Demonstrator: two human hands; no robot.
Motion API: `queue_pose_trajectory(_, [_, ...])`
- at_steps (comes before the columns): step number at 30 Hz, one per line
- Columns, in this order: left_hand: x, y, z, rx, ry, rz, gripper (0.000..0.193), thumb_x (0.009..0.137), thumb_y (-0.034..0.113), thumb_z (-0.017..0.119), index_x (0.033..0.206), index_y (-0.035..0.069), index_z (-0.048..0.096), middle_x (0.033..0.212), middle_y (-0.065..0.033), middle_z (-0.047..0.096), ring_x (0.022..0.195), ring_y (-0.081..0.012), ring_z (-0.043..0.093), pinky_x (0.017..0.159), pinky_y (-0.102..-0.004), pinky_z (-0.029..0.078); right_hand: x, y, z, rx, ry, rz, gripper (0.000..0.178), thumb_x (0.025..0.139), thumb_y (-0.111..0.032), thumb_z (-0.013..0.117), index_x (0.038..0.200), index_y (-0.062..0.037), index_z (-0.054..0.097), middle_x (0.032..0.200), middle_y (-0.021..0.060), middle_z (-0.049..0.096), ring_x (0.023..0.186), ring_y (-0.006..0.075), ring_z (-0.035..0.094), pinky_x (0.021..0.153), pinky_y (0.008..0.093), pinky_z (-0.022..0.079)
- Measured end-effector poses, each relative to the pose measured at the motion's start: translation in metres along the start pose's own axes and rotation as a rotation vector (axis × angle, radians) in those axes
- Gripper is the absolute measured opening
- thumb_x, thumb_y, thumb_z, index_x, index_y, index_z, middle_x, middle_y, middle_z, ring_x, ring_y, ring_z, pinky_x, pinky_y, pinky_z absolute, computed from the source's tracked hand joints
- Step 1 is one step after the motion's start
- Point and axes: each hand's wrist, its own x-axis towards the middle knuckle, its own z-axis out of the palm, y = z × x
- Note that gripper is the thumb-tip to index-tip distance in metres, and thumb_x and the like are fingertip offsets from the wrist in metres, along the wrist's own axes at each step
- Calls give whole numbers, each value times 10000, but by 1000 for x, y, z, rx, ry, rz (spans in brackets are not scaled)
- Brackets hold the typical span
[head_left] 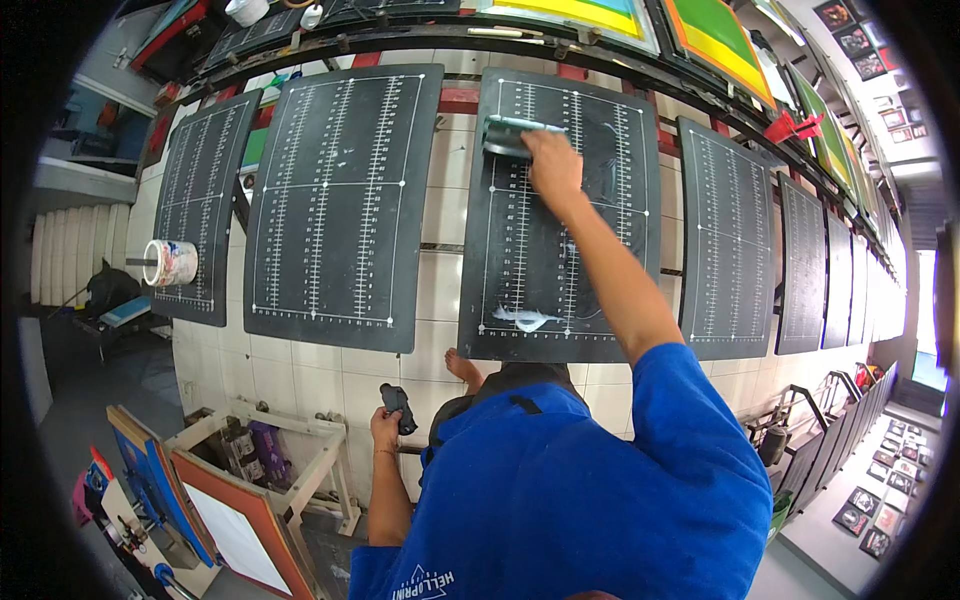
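Upper centre: my right fingers (pixel 537 143) grip a scraper (pixel 506 138); left fingers (pixel 381 413), a black object (pixel 399 409). Lower-centre white paste (pixel 527 319) looks unspread.

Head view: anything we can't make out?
All in the head view:
1. Dark tool: gripped part hidden by the right hand.
2. Black object: exact kind unclear; small, partly covered by the left hand.
3. Bucket: contents too small, mouth seen at a slant.
4. Far-right boards: markings too small.
5. One foot shows; the other is hidden, apparently by the body.
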Motion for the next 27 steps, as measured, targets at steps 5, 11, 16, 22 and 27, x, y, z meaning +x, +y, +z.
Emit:
queue_pose_trajectory(5, [21, 5, 50, -71, -73, 6, 260, 819, 125, 793, 1013, -16, 692, 777, -34, 629, 685, -137, 576, 639, -305, 483, -175, -22, -29, 45, -31, -95, 749, 679, 33, 727, 1398, -132, 597, 1335, 43, 615, 1234, 277, 579, 982, 377, 553])
queue_pose_trajectory(11, [17, 4, 55, -85, -57, -39, 263, 804, 129, 799, 988, -28, 699, 794, -50, 656, 689, -150, 585, 661, -310, 497, -151, -41, -25, 110, 51, -75, 641, 697, 58, 670, 1317, -103, 641, 1262, 43, 645, 1159, 266, 609, 924, 394, 560])
queue_pose_trajectory(16, [2, 5, 37, -13, -18, 0, 232, 804, 150, 806, 926, -8, 688, 749, -22, 622, 677, -141, 562, 650, -317, 482, 28, 5, -3, -102, 146, 42, 337, 877, -47, 614, 1201, -108, 680, 1126, 75, 665, 1062, 280, 644, 839, 400, 586])
queue_pose_trajectory(22, [-5, -1, 31, -53, -27, -72, 242, 806, 128, 803, 984, -4, 706, 762, -33, 644, 691, -130, 593, 656, -304, 506, 42, 18, 0, -76, 107, -14, 360, 869, -33, 619, 1216, -111, 675, 1138, 80, 656, 1071, 286, 646, 835, 398, 595])
queue_pose_trajectory(27, [-1, -3, 47, -66, -40, -106, 277, 801, 133, 811, 1010, -17, 707, 802, -54, 680, 704, -138, 610, 659, -305, 511, -79, 23, -15, 27, 77, -103, 535, 782, 14, 653, 1301, -114, 651, 1248, 32, 662, 1139, 249, 631, 965, 390, 557])
